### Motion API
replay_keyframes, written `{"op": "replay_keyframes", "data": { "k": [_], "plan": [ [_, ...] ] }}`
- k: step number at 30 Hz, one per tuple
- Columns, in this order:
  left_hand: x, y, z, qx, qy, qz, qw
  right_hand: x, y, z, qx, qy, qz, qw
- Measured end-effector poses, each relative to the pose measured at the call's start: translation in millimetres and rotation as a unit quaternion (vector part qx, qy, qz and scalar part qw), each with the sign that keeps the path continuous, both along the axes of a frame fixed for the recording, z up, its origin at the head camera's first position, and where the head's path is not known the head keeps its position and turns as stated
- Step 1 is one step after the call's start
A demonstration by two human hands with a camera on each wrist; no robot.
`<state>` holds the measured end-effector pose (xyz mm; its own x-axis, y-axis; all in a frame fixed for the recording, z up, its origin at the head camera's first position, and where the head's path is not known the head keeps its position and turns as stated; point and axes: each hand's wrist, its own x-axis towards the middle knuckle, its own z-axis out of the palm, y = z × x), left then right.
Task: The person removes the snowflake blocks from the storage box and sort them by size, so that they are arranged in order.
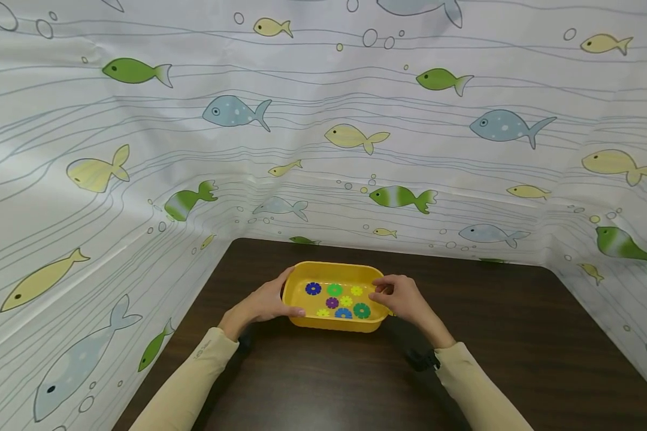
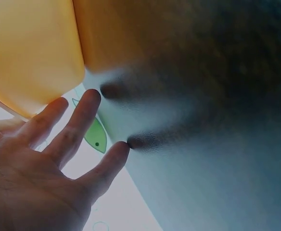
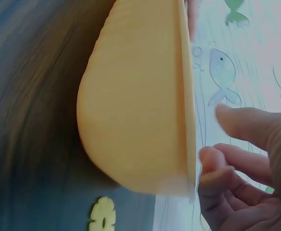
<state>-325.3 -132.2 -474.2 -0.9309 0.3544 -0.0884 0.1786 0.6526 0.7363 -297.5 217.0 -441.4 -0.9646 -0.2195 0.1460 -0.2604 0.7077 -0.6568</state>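
A yellow plastic tray (image 1: 323,323) stands on the dark table, holding several flat, notched flower-shaped discs, among them a dark blue disc (image 1: 313,288), a purple disc (image 1: 332,303) and a teal disc (image 1: 362,310). My left hand (image 1: 269,299) holds the tray's left end, thumb over the front rim and fingers along the outside. In the left wrist view, some fingertips reach the table. Over the tray's right end hovers my right hand (image 1: 401,296), fingers bent, thumb apart from them; I see nothing between them. A yellow flower disc (image 3: 103,214) lies on the table beside the tray's right end.
The dark wood-look table (image 1: 323,377) extends in front and to both sides. White sheeting printed with fish (image 1: 350,179) rises behind the table and along its left and right sides.
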Motion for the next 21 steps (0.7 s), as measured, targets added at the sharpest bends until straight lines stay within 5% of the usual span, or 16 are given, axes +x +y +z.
{"op": "replay_keyframes", "data": {
  "k": [13, 21],
  "plan": [
    [-0.5, 0, -2.7, -0.014, 0.003, 0.005, 0.9999, -13.7, -40, 0.1, 0.185, -0.028, 0.08, 0.979],
    [-0.9, 1, -3.1, -0.01, 0.005, 0.002, 0.9999, -14.8, -54, -3.5, 0.251, -0.056, 0.065, 0.964]
  ]
}}
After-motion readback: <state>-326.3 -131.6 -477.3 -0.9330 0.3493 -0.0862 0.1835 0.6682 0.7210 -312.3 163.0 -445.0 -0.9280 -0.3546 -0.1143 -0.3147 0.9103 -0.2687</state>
